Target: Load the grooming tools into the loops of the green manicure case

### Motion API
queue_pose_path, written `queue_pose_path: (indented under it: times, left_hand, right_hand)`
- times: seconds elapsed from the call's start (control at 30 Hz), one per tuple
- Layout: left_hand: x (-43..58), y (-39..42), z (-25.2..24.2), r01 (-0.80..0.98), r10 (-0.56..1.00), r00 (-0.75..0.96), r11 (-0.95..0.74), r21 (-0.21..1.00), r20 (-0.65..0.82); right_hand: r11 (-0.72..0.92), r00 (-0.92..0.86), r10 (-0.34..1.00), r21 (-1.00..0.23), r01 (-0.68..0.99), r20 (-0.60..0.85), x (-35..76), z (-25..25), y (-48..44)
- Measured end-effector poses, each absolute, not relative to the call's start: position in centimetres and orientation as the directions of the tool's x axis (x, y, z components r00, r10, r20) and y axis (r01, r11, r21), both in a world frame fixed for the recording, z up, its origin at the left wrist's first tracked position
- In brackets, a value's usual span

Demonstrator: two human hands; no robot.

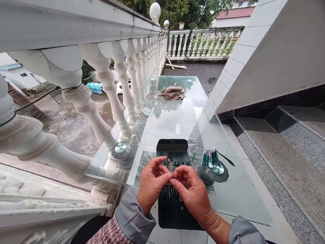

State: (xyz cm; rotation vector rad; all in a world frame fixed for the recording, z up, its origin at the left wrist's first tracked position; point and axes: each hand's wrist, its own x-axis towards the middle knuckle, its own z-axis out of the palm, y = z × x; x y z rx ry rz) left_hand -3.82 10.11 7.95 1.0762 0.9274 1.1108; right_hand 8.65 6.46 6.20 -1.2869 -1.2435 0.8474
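Note:
My left hand (154, 181) and my right hand (190, 189) meet in front of me, thumbs and fingertips pinched together at the lower end of a small silver metal tool (171, 166). The tool stands upright with a curled tip; its exact kind I cannot make out. Beneath both hands lies an open black manicure case (175, 217), its flap (172, 146) spread away from me. Several slim metal tools sit in its lower half, partly hidden by my hands. Right of the case are green-handled scissors (194, 160). Farther right, nail clippers (206, 157) and other green-and-silver tools rest together.
The glass table (243, 189) has round metal-topped supports, one at left (121, 148) and one under the tools at right. A black strap (226, 158) sticks out there. A crumpled brown cloth (171, 93) lies at the far end. White balusters (87, 105) line the left; steps (286, 145) rise at right.

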Motion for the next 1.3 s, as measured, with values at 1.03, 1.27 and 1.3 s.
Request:
queue_pose_path:
  times: [1.03,1.27,1.3]
  left_hand:
    - [-3.4,10.0,7.2,0.182,0.883,0.468,-0.045,0.982,-0.046]
    - [-3.4,9.9,7.6,0.205,0.872,0.484,-0.034,0.978,-0.071]
    - [-3.5,9.9,7.6,0.209,0.872,0.484,-0.034,0.977,-0.073]
  right_hand:
    - [0.299,-0.208,0.940,-0.358,0.885,0.270,22.9,3.8,9.6]
    - [-0.192,0.362,0.925,-0.685,0.702,0.112,21.1,4.6,10.9]
    - [-0.249,0.403,0.914,-0.710,0.659,0.053,20.8,4.3,11.4]
